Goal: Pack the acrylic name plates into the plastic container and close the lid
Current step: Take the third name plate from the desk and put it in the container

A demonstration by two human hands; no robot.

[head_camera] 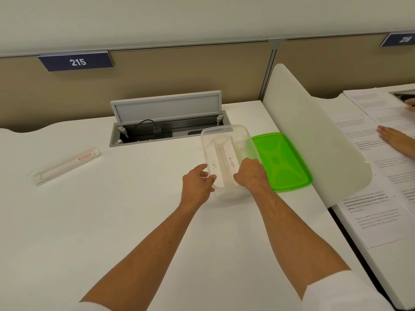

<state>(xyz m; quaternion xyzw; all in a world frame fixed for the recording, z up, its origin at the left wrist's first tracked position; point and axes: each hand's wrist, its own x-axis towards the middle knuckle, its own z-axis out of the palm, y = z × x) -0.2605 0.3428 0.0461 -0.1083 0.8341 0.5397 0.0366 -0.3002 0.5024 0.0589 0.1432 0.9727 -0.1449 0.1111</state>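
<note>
A clear plastic container (224,132) stands open on the white desk. Two acrylic name plates lie inside it side by side, one marked "CAT" (213,163) and one marked "LION" (231,161). My left hand (197,182) touches the container's near left corner and the CAT plate's end. My right hand (250,173) rests over the near right rim, fingers down by the LION plate. The green lid (280,162) lies flat just right of the container. A third name plate with a red label (65,166) lies far left on the desk.
An open cable hatch (166,122) with a plug sits behind the container. A white curved divider (314,135) stands right of the lid. Beyond it, printed papers (377,176) and another person's hand (395,140) lie on the neighbouring desk.
</note>
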